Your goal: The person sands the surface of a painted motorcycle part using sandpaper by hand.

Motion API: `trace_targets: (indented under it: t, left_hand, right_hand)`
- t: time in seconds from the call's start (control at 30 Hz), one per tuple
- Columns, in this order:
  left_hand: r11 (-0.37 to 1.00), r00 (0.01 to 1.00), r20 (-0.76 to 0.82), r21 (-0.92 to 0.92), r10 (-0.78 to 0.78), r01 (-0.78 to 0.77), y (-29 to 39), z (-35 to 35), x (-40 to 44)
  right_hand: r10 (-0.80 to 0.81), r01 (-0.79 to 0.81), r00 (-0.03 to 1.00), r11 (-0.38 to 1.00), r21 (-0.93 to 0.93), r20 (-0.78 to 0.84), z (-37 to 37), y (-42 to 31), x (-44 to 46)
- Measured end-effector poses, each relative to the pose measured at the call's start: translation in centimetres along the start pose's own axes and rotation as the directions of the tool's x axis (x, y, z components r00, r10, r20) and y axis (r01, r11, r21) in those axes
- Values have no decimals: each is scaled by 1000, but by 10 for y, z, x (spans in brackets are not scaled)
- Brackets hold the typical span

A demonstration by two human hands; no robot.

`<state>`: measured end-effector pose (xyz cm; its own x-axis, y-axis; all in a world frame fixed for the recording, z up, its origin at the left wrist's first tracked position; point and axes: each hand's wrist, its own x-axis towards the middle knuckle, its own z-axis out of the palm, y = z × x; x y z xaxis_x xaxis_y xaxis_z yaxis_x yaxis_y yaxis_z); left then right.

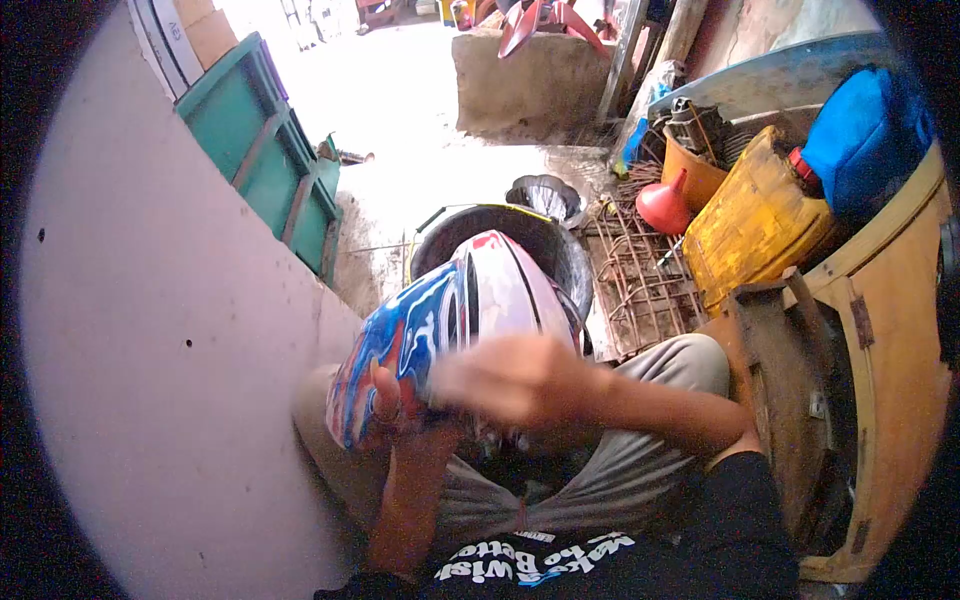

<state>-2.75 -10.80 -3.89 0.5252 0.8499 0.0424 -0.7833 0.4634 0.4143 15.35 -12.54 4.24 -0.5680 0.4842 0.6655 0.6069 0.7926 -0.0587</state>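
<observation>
A glossy helmet [510, 290], patterned in blue, white and red, rests at my lap between my knees. Its lower edge is hidden behind my hands. My left hand [400, 415] grips the helmet's left lower side, thumb up against the blue and red part. Across the front of the helmet, my right hand [515, 380] is curled and blurred by motion. Its fingertips are smeared, and whatever they hold cannot be made out. Just beyond the helmet stands a black bucket [440, 245] with a yellow handle.
A white wall panel [170, 300] is close on my left. To the right are a rusty wire grid [640, 280], a red funnel [664, 208], a yellow jerrycan [755, 225], a blue container [865, 140] and a wooden frame [890, 370]. A dark scalloped basin [545, 195] lies behind the bucket.
</observation>
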Motion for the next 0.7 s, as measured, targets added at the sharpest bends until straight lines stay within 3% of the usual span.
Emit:
trace_targets:
  t: [0.03, 0.07, 0.1, 0.17, 0.2, 0.3, 0.4, 0.43, 0.5, 0.57, 0.63, 0.7]
  left_hand:
    - [994, 991, -118, -101, -60, 48, 6, 28, -7]
    - [997, 1000, -21, -75, 3, -5, 7, 31, -1]
    - [997, 995, 78, -57, 65, -61, 7, 32, 2]
    - [992, 995, 95, -122, 15, -3, -2, 3, -2]
    - [988, 994, 108, -154, -3, 20, -10, -27, -3]
    - [965, 987, 133, -233, -94, 123, -24, -89, -13]
    - [993, 990, 137, -118, 35, -19, 1, 13, -2]
    - [995, 986, 146, -82, 75, -64, 5, 32, 2]
    - [995, 987, 148, -82, 65, -54, 4, 33, 5]
    - [996, 990, 130, -74, 51, -41, 2, 33, 8]
    - [998, 994, 101, -56, 31, -26, 4, 32, 6]
    - [999, 998, 61, -37, 19, -16, 5, 30, -2]
  right_hand:
    - [88, -86, 996, 995, -60, 33, -2, 25, -3]
    - [288, -271, 950, 952, -143, 119, -3, 51, -9]
    - [366, -347, 926, 922, -172, 94, -7, 70, -7]
    - [379, -352, 903, 922, -159, 203, -11, 49, -6]
    - [137, -137, 991, 990, -33, 9, 1, 32, -7]
    - [-59, 60, 998, 993, 100, -6, -3, -2, 1]
    - [353, -311, 923, 919, -242, 156, -9, 62, -9]
    - [332, -321, 943, 917, -236, 5, -12, 66, -4]
    - [265, -244, 957, 956, -163, 121, -7, 38, -6]
    - [-51, 52, 998, 997, 55, -21, -6, -6, 1]
    - [-67, 68, 998, 993, 95, -19, -4, -6, 0]
    - [243, -225, 961, 965, -133, 133, -9, 39, -4]
